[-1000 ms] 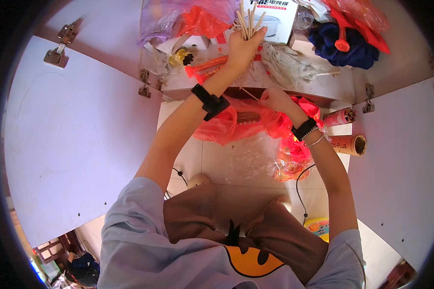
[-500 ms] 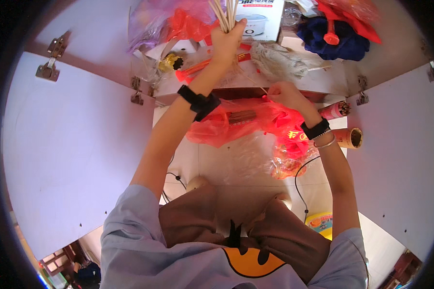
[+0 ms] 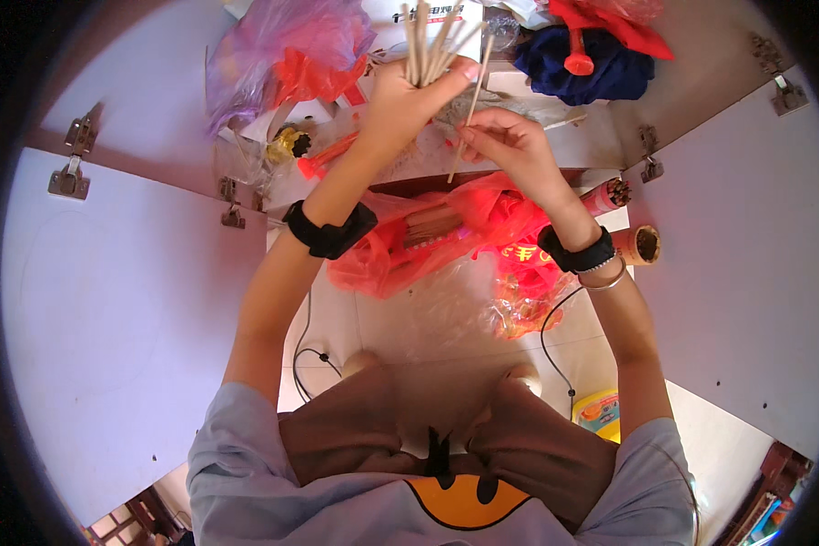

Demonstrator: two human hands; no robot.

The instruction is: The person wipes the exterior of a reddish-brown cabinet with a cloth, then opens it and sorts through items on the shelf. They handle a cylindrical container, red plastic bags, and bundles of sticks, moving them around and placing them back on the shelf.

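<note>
A bundle of thin pale wooden sticks point(image 3: 420, 45) fans upward out of my left hand point(image 3: 400, 105), whose fingers are wrapped round it above the cabinet shelf. Just to its right, my right hand point(image 3: 516, 150) pinches a single thin wooden stick point(image 3: 485, 65) between thumb and fingers. That stick stands slanted, its lower end dropping below my fingers. Beneath both hands, a sheer red plastic bag point(image 3: 373, 264) lies at the shelf's front edge with a brown bundle of sticks point(image 3: 432, 226) inside it.
Open cabinet doors flank me at left point(image 3: 136, 318) and right point(image 3: 746, 246). A purple bag point(image 3: 264, 55), dark blue cloth point(image 3: 582, 68) and white box point(image 3: 428, 27) crowd the shelf. Two tubes point(image 3: 601, 197) lie by the right door. A black cable point(image 3: 546, 341) runs over the floor.
My right hand has come up from the shelf edge with one stick, close to the bundle. My left hand is slightly lower and further left. The whole view has shifted.
</note>
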